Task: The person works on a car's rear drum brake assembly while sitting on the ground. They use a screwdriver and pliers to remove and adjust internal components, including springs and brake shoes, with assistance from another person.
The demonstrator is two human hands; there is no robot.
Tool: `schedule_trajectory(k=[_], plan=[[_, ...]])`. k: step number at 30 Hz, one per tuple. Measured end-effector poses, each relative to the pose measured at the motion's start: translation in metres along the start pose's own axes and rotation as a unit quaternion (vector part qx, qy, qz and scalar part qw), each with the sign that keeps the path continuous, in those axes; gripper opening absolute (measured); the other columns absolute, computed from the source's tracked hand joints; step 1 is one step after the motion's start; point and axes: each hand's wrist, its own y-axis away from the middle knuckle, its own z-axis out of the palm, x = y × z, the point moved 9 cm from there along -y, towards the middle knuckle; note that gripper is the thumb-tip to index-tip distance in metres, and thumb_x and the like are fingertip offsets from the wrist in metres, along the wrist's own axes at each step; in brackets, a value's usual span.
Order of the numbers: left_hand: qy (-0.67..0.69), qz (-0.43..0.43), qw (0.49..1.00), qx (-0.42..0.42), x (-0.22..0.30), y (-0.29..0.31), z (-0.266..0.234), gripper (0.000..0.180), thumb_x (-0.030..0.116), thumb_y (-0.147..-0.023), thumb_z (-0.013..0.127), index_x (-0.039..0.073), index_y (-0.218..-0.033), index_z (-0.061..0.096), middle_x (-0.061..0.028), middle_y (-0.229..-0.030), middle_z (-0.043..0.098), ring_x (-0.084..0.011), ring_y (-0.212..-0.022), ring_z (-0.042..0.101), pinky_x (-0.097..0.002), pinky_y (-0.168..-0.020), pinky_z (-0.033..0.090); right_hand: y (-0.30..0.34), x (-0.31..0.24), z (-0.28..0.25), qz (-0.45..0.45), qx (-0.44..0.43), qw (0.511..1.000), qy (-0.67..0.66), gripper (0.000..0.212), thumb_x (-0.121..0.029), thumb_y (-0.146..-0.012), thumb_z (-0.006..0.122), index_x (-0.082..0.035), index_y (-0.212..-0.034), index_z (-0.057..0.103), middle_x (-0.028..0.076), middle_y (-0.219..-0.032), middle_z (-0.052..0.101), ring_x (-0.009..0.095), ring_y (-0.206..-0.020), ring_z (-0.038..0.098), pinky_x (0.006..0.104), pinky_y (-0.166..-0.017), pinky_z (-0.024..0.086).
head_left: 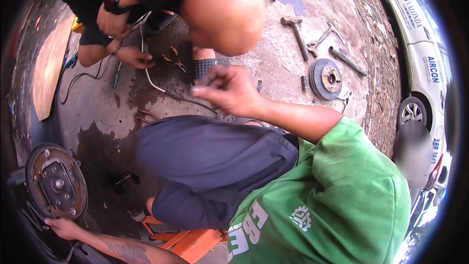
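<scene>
My right hand hangs in the air at the middle, blackened fingers curled and thumb pointing left; anything pinched in them cannot be made out. At the lower left my left hand has its fingers at the lower rim of a round rusty brake backing plate with a bolted centre; part of the grip is hidden. Beyond my right hand a co-worker crouches. One of the co-worker's hands reaches low near a pale hose, and the other is above it. Orange-handled pliers lie nearby.
On the concrete at right lie a hammer, a metal pipe and a brake disc. A green-handled screwdriver is at left, near a wooden board. An orange jack stands beneath me. A car is parked at far right.
</scene>
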Motion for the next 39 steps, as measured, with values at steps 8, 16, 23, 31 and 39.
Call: schedule_trajectory(k=[8,16,23,31,39], plan=[[0.040,-0.038,0.997,-0.062,-0.004,-0.012,0.006,0.061,0.050,-0.105,0.045,-0.004,-0.123,0.066,-0.0248,-0.125,0.066,-0.0374,-0.117,0.060,-0.0416,-0.103,0.045,0.146,0.218,-0.085,0.325,-0.080,0.941,-0.042,0.054,-0.047,-0.101,0.056,-0.006,-0.136,0.057,0.009,-0.126,0.060,0.016,-0.117,0.055,0.0339,-0.102,0.042],[0.045,-0.080,0.989,-0.116,-0.024,-0.038,0.018,0.063,0.049,-0.104,0.049,-0.007,-0.129,0.061,-0.0226,-0.132,0.063,-0.0363,-0.124,0.057,-0.0418,-0.109,0.042,0.260,0.254,-0.128,0.490,-0.179,0.852,-0.047,0.070,-0.058,-0.098,0.054,-0.002,-0.142,0.053,0.012,-0.143,0.053,0.022,-0.128,0.051,0.0388,-0.103,0.044],[0.224,-0.164,0.944,-0.177,-0.016,-0.026,0.033,0.067,0.049,-0.103,0.049,-0.011,-0.133,0.056,-0.0222,-0.134,0.061,-0.0352,-0.124,0.057,-0.0429,-0.108,0.043,0.232,0.325,-0.263,0.225,0.131,0.795,0.548,0.036,-0.016,-0.083,0.067,-0.010,-0.118,0.063,0.018,-0.112,0.061,0.036,-0.111,0.059,0.0450,-0.094,0.050],[0.197,-0.191,0.946,-0.172,0.013,0.025,0.013,0.073,0.055,-0.104,0.045,-0.009,-0.138,0.053,-0.0198,-0.136,0.060,-0.0297,-0.122,0.057,-0.0410,-0.107,0.043,0.164,0.302,-0.257,0.114,0.106,0.839,0.521,0.019,-0.021,-0.083,0.074,-0.005,-0.093,0.067,0.014,-0.089,0.068,0.034,-0.087,0.065,0.0436,-0.079,0.053],[0.129,-0.100,0.983,-0.082,0.058,0.043,-0.010,0.060,0.048,-0.102,0.049,-0.009,-0.111,0.067,-0.0327,-0.109,0.067,-0.0466,-0.108,0.063,-0.0456,-0.093,0.048,0.022,-0.058,-0.066,-0.365,0.071,0.858,0.355,0.022,-0.002,-0.088,0.070,0.001,-0.109,0.065,0.014,-0.097,0.070,0.020,-0.078,0.068,0.0340,-0.069,0.053]])
